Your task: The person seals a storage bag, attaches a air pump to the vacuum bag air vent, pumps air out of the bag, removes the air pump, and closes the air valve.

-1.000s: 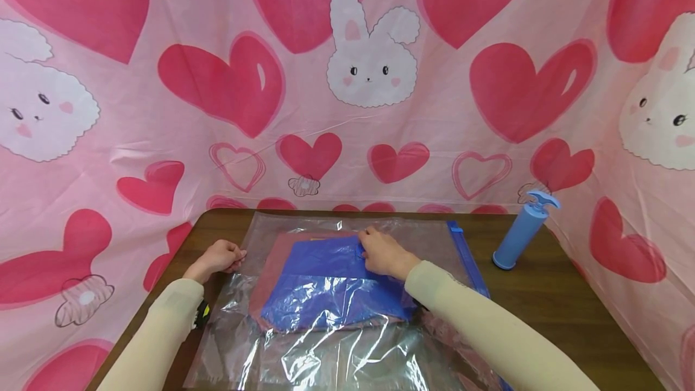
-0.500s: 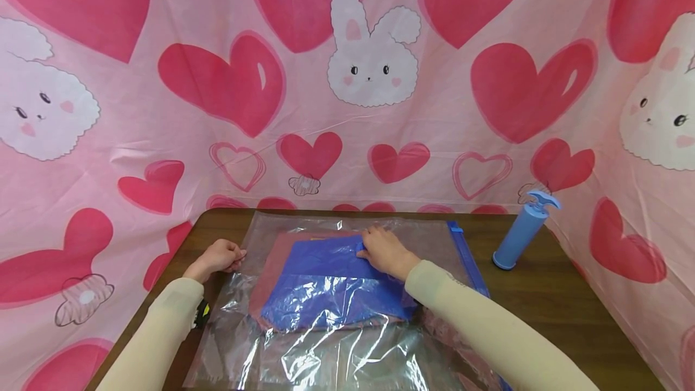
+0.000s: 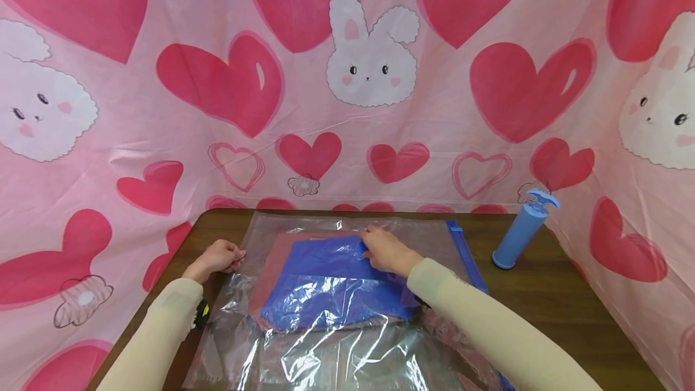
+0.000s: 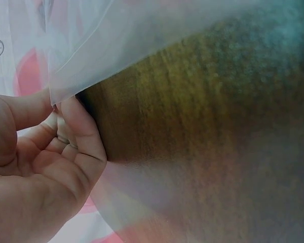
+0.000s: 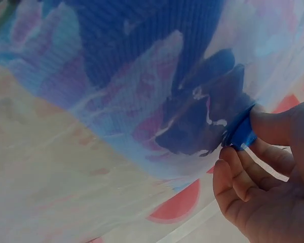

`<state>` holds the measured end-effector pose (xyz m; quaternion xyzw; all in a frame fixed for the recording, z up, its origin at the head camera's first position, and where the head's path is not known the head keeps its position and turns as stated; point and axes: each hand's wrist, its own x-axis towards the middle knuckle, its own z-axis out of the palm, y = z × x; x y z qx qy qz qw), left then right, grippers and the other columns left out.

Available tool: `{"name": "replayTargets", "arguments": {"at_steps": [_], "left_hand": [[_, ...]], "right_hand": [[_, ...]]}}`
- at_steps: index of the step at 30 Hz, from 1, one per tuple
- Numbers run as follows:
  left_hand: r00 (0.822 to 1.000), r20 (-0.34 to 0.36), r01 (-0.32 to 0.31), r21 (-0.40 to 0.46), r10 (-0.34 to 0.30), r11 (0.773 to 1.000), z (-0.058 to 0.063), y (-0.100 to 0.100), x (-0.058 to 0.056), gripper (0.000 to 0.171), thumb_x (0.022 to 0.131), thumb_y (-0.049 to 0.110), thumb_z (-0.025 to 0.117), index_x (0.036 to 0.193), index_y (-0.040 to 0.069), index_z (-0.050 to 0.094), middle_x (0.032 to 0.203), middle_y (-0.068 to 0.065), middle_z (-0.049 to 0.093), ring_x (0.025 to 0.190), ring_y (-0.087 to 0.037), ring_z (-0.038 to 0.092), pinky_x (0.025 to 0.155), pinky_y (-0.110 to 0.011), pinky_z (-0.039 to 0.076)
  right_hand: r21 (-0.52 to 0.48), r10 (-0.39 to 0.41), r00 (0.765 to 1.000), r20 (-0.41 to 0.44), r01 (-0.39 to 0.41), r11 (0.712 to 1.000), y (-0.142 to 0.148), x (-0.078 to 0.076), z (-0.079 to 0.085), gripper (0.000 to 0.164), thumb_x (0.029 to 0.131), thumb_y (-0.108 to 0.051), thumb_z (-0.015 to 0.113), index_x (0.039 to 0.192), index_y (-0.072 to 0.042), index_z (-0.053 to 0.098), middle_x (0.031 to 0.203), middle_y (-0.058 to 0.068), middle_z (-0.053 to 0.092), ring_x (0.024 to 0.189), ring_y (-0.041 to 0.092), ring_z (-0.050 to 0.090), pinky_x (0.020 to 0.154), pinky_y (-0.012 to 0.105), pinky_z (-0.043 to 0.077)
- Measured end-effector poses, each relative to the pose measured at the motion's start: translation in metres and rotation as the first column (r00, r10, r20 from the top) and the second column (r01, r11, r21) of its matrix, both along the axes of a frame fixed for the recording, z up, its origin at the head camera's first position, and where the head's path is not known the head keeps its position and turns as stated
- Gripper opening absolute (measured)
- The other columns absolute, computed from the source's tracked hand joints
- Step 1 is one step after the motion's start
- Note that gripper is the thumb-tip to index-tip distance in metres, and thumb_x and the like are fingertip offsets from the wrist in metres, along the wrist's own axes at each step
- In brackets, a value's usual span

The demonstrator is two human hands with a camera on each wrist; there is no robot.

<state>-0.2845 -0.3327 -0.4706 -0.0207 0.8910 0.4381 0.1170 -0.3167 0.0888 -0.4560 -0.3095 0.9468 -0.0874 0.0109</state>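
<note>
A large clear plastic storage bag lies flat, with folded blue cloth on pinkish cloth inside it. At the bag's left edge, my left hand pinches the film between thumb and fingers; the left wrist view shows the bag corner lifted there. My right hand is over the upper right of the blue cloth. Its thumb and fingers pinch a small blue valve cap on the bag's film, which the right wrist view shows up close.
A blue hand pump stands at the right on the dark wooden table. Along the bag's right side runs a blue zip strip with a slider near its top. A pink heart-and-rabbit curtain surrounds the table's back and sides.
The fingers of my right hand shift slightly around the blue valve cap. My left hand, the bag and the pump stay where they were.
</note>
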Motion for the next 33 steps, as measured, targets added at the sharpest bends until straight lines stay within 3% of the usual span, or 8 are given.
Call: {"name": "replayTargets", "arguments": {"at_steps": [5, 10, 14, 18, 21, 33], "left_hand": [[1.000, -0.002, 0.002, 0.005, -0.002, 1.000, -0.0012, -0.0004, -0.0006, 0.028, 0.105, 0.005, 0.060, 0.080, -0.007, 0.066, 0.066, -0.004, 0.058, 0.062, -0.015, 0.055, 0.058, -0.026, 0.051], [1.000, -0.004, 0.009, 0.014, -0.009, 1.000, -0.0014, -0.0006, -0.0006, 0.029, 0.105, 0.004, 0.059, 0.079, -0.008, 0.066, 0.066, -0.004, 0.057, 0.061, -0.015, 0.054, 0.057, -0.025, 0.050], [1.000, -0.005, 0.012, 0.014, -0.012, 1.000, -0.0016, -0.0008, -0.0006, 0.028, 0.105, 0.004, 0.059, 0.080, -0.008, 0.066, 0.066, -0.004, 0.057, 0.060, -0.015, 0.054, 0.057, -0.026, 0.050], [1.000, 0.000, 0.012, 0.013, -0.012, 1.000, -0.0024, -0.0008, -0.0008, 0.027, 0.105, 0.004, 0.059, 0.081, -0.008, 0.066, 0.066, -0.004, 0.057, 0.061, -0.015, 0.054, 0.058, -0.026, 0.051], [1.000, 0.000, 0.011, 0.009, -0.011, 1.000, -0.0025, -0.0009, -0.0012, 0.027, 0.105, 0.004, 0.059, 0.081, -0.008, 0.066, 0.066, -0.004, 0.057, 0.061, -0.015, 0.054, 0.058, -0.026, 0.051], [1.000, 0.010, 0.012, 0.003, -0.012, 1.000, -0.0009, -0.0005, -0.0009, 0.028, 0.105, 0.005, 0.058, 0.081, -0.007, 0.066, 0.068, -0.005, 0.058, 0.062, -0.016, 0.053, 0.059, -0.027, 0.050]], "right_hand": [[0.027, 0.003, 1.000, 0.022, -0.004, 1.000, -0.0014, 0.0029, 0.0052, 0.038, 0.097, -0.015, 0.078, 0.131, -0.002, 0.066, 0.118, 0.016, 0.064, 0.111, 0.032, 0.065, 0.100, 0.047, 0.053], [0.019, -0.013, 1.000, 0.010, 0.013, 1.000, -0.0001, 0.0041, 0.0043, 0.055, 0.098, -0.034, 0.077, 0.139, -0.002, 0.062, 0.125, 0.018, 0.063, 0.118, 0.035, 0.063, 0.104, 0.053, 0.050], [0.032, -0.035, 0.998, -0.045, 0.036, 0.999, 0.0000, 0.0033, 0.0007, 0.057, 0.097, -0.044, 0.076, 0.131, 0.001, 0.066, 0.119, 0.018, 0.066, 0.115, 0.036, 0.065, 0.102, 0.055, 0.051], [0.010, -0.024, 0.997, -0.073, 0.025, 1.000, -0.0013, 0.0016, -0.0022, 0.048, 0.095, -0.037, 0.080, 0.120, 0.002, 0.071, 0.107, 0.017, 0.068, 0.104, 0.034, 0.068, 0.094, 0.052, 0.056], [-0.001, -0.008, 0.997, -0.075, 0.008, 1.000, -0.0018, 0.0013, -0.0015, 0.042, 0.094, -0.030, 0.082, 0.119, 0.001, 0.072, 0.104, 0.016, 0.068, 0.101, 0.034, 0.068, 0.091, 0.050, 0.057], [0.041, 0.021, 0.999, -0.029, -0.020, 0.999, -0.0016, 0.0035, 0.0043, 0.030, 0.093, -0.011, 0.080, 0.122, -0.007, 0.071, 0.117, 0.013, 0.067, 0.111, 0.031, 0.066, 0.097, 0.048, 0.054]]}}
